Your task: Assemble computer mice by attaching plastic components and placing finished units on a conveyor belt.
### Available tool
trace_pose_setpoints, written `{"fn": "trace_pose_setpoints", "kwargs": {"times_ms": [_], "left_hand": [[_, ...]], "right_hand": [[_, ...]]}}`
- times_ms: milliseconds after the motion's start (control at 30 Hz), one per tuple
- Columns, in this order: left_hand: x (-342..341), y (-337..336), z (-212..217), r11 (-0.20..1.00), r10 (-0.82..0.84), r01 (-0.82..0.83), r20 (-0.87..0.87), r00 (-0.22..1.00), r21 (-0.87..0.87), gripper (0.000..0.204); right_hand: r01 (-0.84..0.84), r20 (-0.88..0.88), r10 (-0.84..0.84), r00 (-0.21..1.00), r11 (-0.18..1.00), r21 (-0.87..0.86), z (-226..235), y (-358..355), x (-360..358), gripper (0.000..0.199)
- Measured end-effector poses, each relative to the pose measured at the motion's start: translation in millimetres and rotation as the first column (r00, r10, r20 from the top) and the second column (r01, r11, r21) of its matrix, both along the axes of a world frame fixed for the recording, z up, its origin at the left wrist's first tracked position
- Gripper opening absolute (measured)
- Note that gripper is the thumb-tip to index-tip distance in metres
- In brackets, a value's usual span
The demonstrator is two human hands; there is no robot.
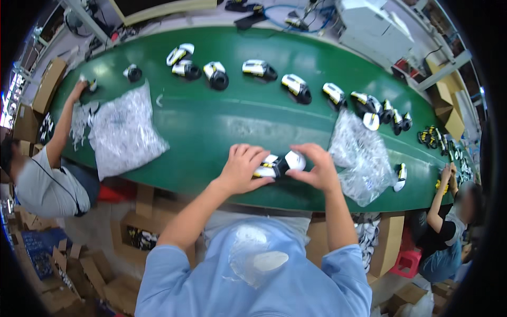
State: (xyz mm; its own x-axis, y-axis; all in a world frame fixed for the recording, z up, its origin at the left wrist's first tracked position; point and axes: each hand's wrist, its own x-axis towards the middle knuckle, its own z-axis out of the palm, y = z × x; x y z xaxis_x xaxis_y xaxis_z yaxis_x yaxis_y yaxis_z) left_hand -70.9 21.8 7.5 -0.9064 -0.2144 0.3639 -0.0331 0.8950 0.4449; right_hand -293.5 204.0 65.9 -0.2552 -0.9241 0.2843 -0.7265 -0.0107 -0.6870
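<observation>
Clock: centred on the piece in the fingers, 12 pointing across the table away from the wearer.
Left hand point(240, 170): fingers curled over the white, black and yellow body point(269, 168), gripping it from 9, thumb along its near side.
Right hand point(323, 168): thumb and forefinger pinching the rounded white end piece point(294, 160) from 3.
Body to end piece: the end piece lies at about 2 from the body, right beside it; whether they are joined cannot be told.
Long axis: the body runs roughly 9 to 3, tipped slightly toward 2, its dark end facing the right hand; the left hand is nearer the body, the right nearer the end piece.
Green table point(227, 129): beneath both hands, which work near its 6 o'clock edge.
Right plastic bag point(362, 158): near 3, just past the right hand.
Loose white-and-yellow piece point(401, 177): at 3, beyond that bag.
Left plastic bag point(124, 132): between 9 and 10, well apart.
Row of similar units point(259, 69): arcing from between 10 and 11, through 12, to past 2.
Co-workers' hands: one point(80, 86) at about 10, others point(448, 173) at 3, both far off.
</observation>
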Motion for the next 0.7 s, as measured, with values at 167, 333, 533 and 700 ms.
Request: {"fn": "trace_pose_setpoints", "kwargs": {"times_ms": [167,333,533,700], "left_hand": [[2.8,5.8,-0.5,1.0,0.006,-0.005,0.046,0.999,-0.009,0.079],[9.4,13.0,-3.2,1.0,0.019,-0.018,0.035,0.999,-0.021,0.076],[9.5,15.4,-0.2,1.0,0.021,-0.022,0.034,0.999,0.006,0.073],[7.7,11.8,3.1,1.0,0.021,-0.021,0.039,0.999,0.0,0.073]], "right_hand": [[-0.087,-0.016,0.087,0.996,0.996,-0.016,-19.9,-6.3,6.8,0.06],[-0.124,-0.016,0.124,0.992,0.992,-0.032,-29.4,-5.0,21.9,0.057],[-0.073,-0.082,0.069,0.994,0.996,-0.05,-22.5,-2.1,16.9,0.059],[0.002,0.0,-0.002,1.0,0.999,-0.048,-15.2,6.8,-0.5,0.059]]}}
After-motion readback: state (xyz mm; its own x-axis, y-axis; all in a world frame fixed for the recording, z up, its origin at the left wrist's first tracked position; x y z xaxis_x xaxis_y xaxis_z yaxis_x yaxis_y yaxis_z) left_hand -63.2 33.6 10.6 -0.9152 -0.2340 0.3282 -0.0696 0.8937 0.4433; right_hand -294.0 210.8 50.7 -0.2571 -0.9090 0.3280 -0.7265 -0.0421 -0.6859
